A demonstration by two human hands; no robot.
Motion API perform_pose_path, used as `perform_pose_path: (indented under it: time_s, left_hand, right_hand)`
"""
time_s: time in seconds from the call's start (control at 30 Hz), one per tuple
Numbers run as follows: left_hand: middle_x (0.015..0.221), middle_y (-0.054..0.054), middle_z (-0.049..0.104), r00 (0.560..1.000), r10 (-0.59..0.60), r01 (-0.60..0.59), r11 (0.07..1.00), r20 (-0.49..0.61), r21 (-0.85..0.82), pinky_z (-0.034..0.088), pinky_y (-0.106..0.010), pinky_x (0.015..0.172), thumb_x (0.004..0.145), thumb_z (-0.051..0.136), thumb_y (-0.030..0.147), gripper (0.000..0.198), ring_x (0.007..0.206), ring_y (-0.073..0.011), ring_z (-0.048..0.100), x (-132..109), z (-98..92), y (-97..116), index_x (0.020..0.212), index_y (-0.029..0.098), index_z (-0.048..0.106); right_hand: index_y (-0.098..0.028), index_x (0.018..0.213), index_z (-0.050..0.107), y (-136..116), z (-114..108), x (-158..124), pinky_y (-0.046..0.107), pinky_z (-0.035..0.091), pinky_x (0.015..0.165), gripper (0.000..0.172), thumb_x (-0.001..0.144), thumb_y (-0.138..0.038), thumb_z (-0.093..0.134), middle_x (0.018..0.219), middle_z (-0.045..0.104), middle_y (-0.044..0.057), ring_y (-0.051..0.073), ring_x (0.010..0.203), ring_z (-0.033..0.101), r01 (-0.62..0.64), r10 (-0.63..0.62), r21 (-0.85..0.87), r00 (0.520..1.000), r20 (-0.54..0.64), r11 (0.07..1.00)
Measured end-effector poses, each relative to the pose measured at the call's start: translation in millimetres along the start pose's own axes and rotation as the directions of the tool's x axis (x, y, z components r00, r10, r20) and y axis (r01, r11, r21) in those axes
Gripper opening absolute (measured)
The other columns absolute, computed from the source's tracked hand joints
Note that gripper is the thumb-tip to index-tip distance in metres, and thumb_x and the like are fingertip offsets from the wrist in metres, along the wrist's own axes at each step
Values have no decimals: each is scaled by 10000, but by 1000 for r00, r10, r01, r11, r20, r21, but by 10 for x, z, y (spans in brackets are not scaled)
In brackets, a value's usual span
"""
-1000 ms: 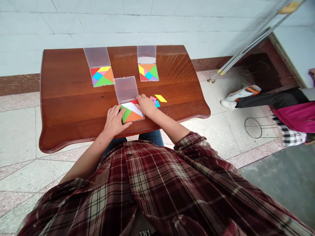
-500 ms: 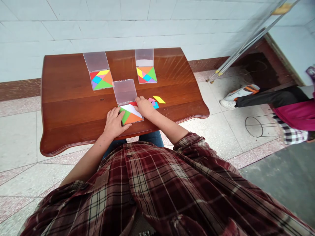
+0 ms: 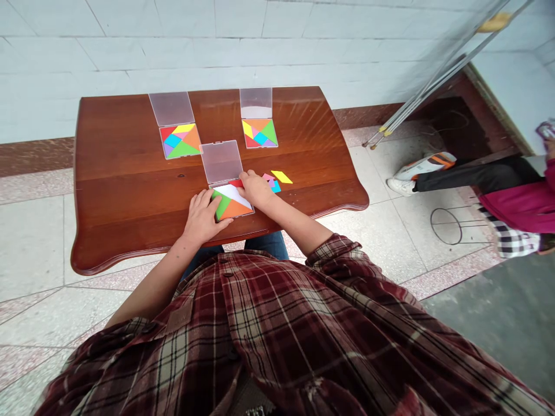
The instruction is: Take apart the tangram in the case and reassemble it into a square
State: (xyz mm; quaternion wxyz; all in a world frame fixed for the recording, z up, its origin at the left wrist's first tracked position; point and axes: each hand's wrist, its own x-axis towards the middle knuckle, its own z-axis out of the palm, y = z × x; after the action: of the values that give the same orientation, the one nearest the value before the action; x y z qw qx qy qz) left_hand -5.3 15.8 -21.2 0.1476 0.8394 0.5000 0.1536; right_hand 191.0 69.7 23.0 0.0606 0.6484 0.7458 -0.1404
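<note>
A tangram case (image 3: 252,211) lies open near the front edge of the table, its clear lid (image 3: 222,163) folded back. In its tray are a green triangle (image 3: 221,206) and an orange triangle (image 3: 234,210), with a white base showing above them. My left hand (image 3: 202,218) grips the case by its left side, thumb along the near edge and fingers at the upper left corner. At the upper right corner, my right hand (image 3: 256,189) has its fingertips on a red triangle (image 3: 236,183), partly hidden by the fingers.
Right of my right hand lie a yellow parallelogram (image 3: 281,177), a blue square (image 3: 275,186) and pink and purple pieces (image 3: 268,178). Two filled tangram cases stand open behind, left (image 3: 180,141) and right (image 3: 260,133). Crutches (image 3: 416,98) lean at right; a person (image 3: 515,185) sits beyond.
Both hands keep almost the same place on the case and the red triangle. The whole view has shifted slightly, and the seated person's arm at right has moved.
</note>
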Motion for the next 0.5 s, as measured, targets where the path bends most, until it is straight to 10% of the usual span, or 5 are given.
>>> perform_pose_path:
  time_s: [0.5]
  left_hand:
    - [1524, -190, 450, 1000, -11, 11, 1000, 16, 5, 278, -588, 1205, 814, 677, 527, 646, 1420, -422, 380, -8, -21, 27, 1327, 145, 583]
  right_hand:
    - [-81, 1259, 565, 26, 28, 8, 335, 510, 839, 352, 976, -249, 443, 1272, 593, 201, 256, 1036, 661, 14, -14, -20, 1000, -4, 1000]
